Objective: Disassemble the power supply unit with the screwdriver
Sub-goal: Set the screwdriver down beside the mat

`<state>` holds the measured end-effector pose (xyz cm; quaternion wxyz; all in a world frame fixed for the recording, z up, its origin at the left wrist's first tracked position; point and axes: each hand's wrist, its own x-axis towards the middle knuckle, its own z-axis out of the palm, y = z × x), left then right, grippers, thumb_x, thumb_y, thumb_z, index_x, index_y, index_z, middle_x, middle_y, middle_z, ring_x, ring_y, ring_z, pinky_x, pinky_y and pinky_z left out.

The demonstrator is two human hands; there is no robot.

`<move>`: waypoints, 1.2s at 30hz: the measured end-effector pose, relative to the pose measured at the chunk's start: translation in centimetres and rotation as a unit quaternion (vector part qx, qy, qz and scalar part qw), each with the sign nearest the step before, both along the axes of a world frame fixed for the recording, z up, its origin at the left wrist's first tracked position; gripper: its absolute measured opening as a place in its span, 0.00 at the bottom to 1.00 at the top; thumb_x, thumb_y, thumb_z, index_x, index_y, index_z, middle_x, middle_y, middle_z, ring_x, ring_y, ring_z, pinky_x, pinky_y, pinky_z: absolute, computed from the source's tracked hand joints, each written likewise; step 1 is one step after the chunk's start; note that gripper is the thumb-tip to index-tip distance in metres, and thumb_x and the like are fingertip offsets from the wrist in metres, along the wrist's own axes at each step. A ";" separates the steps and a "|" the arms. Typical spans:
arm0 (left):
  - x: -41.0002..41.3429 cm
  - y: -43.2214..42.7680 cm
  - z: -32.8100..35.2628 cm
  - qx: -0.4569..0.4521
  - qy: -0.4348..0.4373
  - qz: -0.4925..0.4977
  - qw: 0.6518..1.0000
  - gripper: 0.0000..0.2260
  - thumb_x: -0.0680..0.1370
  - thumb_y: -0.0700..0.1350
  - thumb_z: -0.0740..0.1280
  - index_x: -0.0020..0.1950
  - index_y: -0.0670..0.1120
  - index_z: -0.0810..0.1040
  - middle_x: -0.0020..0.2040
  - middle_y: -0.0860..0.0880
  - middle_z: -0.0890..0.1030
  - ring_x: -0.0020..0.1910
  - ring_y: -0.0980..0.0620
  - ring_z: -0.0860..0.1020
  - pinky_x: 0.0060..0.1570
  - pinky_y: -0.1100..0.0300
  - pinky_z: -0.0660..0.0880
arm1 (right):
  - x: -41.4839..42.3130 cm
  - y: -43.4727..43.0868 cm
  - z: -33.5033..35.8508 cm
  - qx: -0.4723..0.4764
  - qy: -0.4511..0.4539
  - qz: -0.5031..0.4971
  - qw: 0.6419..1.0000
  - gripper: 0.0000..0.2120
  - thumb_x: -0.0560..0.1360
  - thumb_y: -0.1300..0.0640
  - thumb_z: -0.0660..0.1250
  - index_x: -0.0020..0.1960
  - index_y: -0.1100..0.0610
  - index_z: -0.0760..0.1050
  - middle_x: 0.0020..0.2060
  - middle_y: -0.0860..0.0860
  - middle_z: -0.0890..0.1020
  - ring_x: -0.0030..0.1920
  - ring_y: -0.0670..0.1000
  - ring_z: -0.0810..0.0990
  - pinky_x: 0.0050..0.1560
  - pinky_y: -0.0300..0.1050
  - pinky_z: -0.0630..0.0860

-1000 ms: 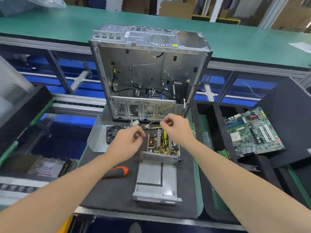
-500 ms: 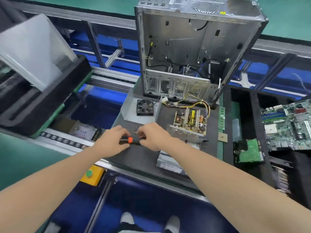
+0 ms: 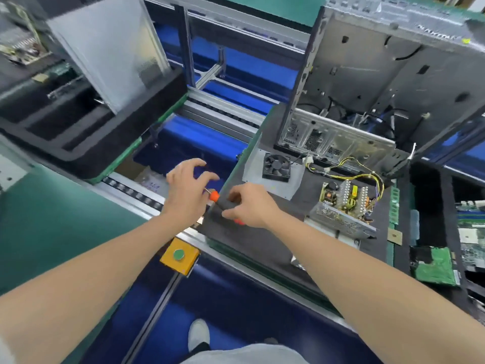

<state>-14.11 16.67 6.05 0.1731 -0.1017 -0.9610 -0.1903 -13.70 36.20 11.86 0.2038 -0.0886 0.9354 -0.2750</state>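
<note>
The opened power supply unit lies on the black mat [image 3: 249,240]: its circuit board [image 3: 346,193] with yellow wires is exposed, and the perforated metal housing [image 3: 338,222] sits at its near side. A cover plate bearing the black fan [image 3: 277,166] lies to the left of it. The screwdriver [image 3: 214,196], black handle with an orange collar, is at the mat's left edge. My right hand [image 3: 249,206] grips its handle. My left hand [image 3: 187,190] hovers over the metal shaft with fingers spread and loosely curved; the tip is hidden under it.
An empty computer case [image 3: 380,74] stands behind the unit. A motherboard [image 3: 472,232] and a green board [image 3: 433,266] lie in black trays at the right. A yellow button box [image 3: 179,256] hangs at the bench's front edge. A black foam tray [image 3: 78,143] is at the left.
Both hands left the unit's wires and came to the screwdriver at the mat's left. The right hand now holds the handle; the left hand's fingers have opened off it.
</note>
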 end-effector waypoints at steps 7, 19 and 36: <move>6.9 -10.1 0.4 0.303 -0.148 0.242 0.910 0.19 0.75 0.45 0.77 0.60 0.47 0.72 0.56 0.46 0.79 0.49 0.48 0.80 0.47 0.54 0.76 | 3.0 -14.0 -3.6 -0.202 -0.206 -0.063 0.955 0.09 0.71 0.59 0.78 0.48 0.57 0.79 0.36 0.53 0.81 0.32 0.51 0.81 0.36 0.46 0.82; 18.5 -20.3 -4.6 0.376 -0.328 0.377 0.780 0.13 0.77 0.42 0.77 0.62 0.47 0.85 0.49 0.46 0.88 0.48 0.48 0.85 0.47 0.59 0.80 | 12.2 -27.4 -11.8 -0.296 -0.440 -0.123 0.839 0.15 0.73 0.71 0.71 0.59 0.65 0.78 0.44 0.63 0.84 0.41 0.57 0.85 0.45 0.51 0.85; 15.4 -19.8 -6.9 0.061 -0.278 0.374 0.883 0.18 0.77 0.41 0.70 0.66 0.49 0.76 0.64 0.43 0.73 0.64 0.38 0.70 0.65 0.44 0.63 | 9.9 -24.2 -13.5 -0.261 -0.300 -0.132 0.908 0.14 0.76 0.63 0.68 0.61 0.57 0.81 0.50 0.51 0.83 0.42 0.51 0.79 0.49 0.48 0.80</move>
